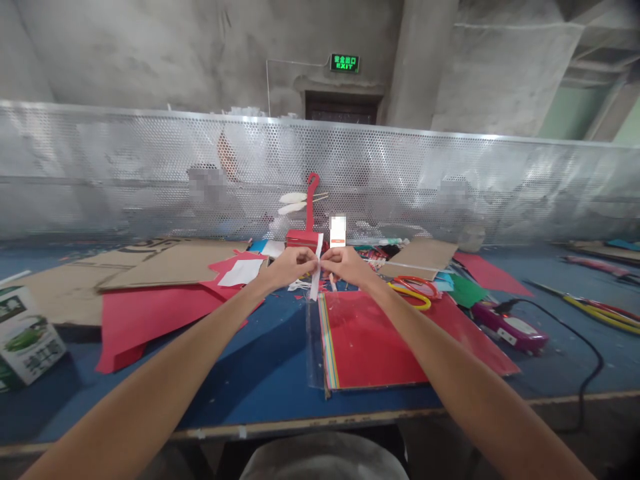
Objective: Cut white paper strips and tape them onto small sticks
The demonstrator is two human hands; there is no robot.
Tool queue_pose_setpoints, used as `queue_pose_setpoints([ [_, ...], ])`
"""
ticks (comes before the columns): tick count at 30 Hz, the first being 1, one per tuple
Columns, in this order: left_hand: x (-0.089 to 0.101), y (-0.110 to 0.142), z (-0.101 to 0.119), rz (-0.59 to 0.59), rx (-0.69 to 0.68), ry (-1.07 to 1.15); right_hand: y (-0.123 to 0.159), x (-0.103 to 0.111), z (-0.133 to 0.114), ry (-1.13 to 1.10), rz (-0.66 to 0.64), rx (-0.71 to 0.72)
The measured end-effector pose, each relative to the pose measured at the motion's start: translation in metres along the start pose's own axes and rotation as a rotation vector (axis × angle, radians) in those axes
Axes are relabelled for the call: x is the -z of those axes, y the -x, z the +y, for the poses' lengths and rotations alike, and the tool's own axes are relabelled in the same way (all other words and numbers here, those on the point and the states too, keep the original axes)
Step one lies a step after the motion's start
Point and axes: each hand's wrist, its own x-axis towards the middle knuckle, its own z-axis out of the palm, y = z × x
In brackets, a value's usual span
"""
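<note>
In the head view, the only one I have, I see the left fingers point(305, 256) and the right fingers point(332, 257) closed in a pinch on a narrow white strip point(315, 287), nearly tip to tip near its middle. The strip stands slightly tilted, one end above the fingers and the other below. Just beyond them is a red hook-handled piece point(311, 207); I cannot tell whether the strip touches it. To its right, also beyond the fingers, a phone point(338, 235) shows a lit screen. Nearer me than the right fingers, a stack of red sheets point(370, 343) lies on the desk point(250, 383). To handle the strip well, I'd pinch lightly, work in short stretches with the edges even, and avoid twisting, since something this thin probably creases easily.
</note>
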Motion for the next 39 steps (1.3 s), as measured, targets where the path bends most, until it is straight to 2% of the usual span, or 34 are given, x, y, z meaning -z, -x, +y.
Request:
queue_pose_setpoints([
  [8, 0.000, -0.001, -0.004, 0.002, 0.036, 0.088, 0.000, 0.000, -0.002, 0.010, 0.022, 0.002],
  [14, 0.001, 0.000, 0.000, 0.003, 0.033, 0.053, 0.000, 0.001, -0.003, 0.038, 0.031, -0.002],
  [21, 0.001, 0.002, 0.004, -0.019, 0.063, 0.156, 0.000, 0.001, -0.003, 0.008, 0.032, -0.001],
  [31, 0.008, 0.006, 0.007, -0.079, 0.016, 0.293, 0.002, 0.005, -0.006, -0.101, -0.016, 0.030],
  [39, 0.007, 0.005, 0.010, -0.085, 0.028, 0.284, 0.002, 0.006, -0.004, -0.088, -0.033, 0.046],
])
